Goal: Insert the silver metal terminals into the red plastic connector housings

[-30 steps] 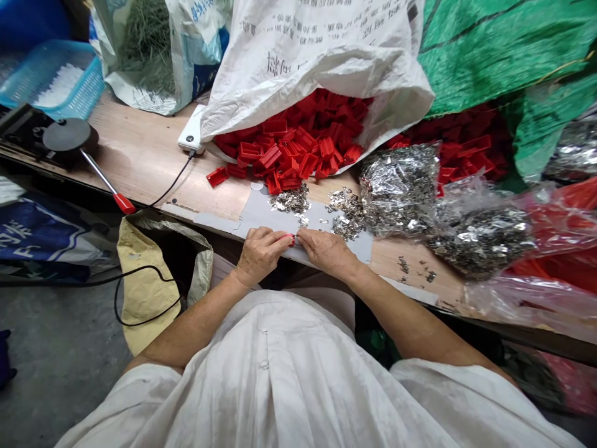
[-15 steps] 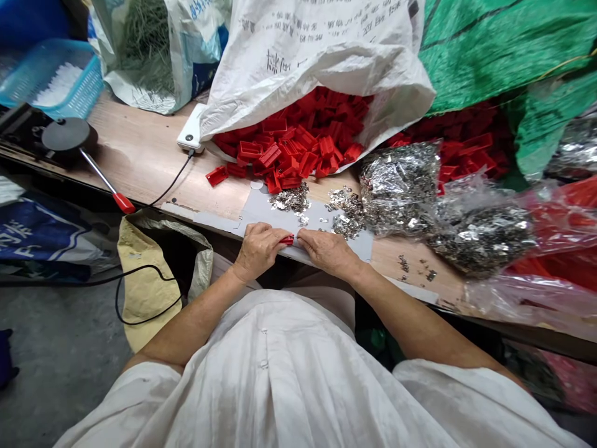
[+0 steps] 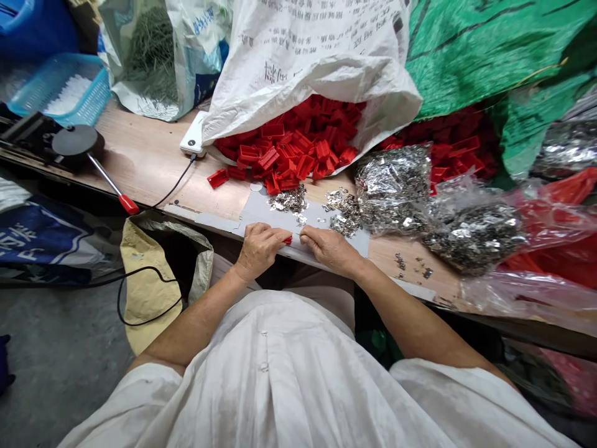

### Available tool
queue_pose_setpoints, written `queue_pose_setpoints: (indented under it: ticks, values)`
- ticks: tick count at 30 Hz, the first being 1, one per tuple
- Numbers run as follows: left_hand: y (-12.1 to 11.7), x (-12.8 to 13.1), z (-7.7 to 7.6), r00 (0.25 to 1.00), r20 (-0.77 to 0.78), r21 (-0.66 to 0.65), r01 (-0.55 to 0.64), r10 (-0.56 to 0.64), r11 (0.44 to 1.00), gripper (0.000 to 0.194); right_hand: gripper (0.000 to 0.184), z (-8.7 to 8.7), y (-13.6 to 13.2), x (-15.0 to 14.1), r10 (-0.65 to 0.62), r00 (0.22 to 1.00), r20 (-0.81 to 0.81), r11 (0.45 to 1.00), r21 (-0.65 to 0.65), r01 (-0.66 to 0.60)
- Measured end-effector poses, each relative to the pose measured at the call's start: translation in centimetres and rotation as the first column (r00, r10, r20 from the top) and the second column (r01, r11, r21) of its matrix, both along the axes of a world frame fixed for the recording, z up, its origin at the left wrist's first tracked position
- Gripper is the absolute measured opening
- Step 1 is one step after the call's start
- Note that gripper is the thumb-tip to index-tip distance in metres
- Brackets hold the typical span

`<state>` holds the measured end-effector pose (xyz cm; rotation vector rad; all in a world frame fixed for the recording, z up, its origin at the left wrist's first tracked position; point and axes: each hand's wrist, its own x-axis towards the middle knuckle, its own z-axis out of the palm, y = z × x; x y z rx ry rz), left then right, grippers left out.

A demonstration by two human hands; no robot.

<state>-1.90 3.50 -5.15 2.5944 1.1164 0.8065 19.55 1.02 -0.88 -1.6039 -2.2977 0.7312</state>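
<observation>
Red plastic housing is at the near edge of the gray sheet on our desk, gripped in the fingers of our left hand, which hide most of it. Our right hand is just beside it, at the sheet's near edge, its fingertips drawn together; we cannot tell whether they pinch anything small. On the far part of the sheet we have one pile of small metal pieces, and toward its right side another pile, close to a clear plastic bag packed with similar pieces. Just beyond the sheet, a heap of red housings spills from a white woven sack. Left of the sheet we see a white power bank with a black cable and, farther left, a red-handled lever.
</observation>
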Motion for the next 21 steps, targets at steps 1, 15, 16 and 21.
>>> queue_pose_setpoints:
  ticks: [1,15,16,21]
  values:
    - [-0.1,0.0,-0.1,1.0,-0.003,0.02,0.005,-0.005,1.0,0.027,0.026,0.1,0.0,0.3,-0.035,0.997,-0.075,0.999,0.01,0.036]
    - [-1.0,-1.0,1.8,0.979,-0.143,0.079,-0.132,0.142,0.988,0.041,0.016,-0.8,2.1,1.1,-0.271,0.962,-0.022,0.939,0.215,0.269]
    - [-1.1,-2.0,2.1,0.968,-0.141,0.091,-0.197,0.209,0.976,0.042,0.016,-0.8,2.3,1.0,-0.262,0.965,0.007,0.944,0.211,0.255]
    - [-0.9,-9.7,2.5,0.83,-0.189,0.1,-0.516,0.526,0.851,0.043,0.017,-0.7,3.3,0.3,-0.261,0.961,0.088,0.948,0.213,0.238]
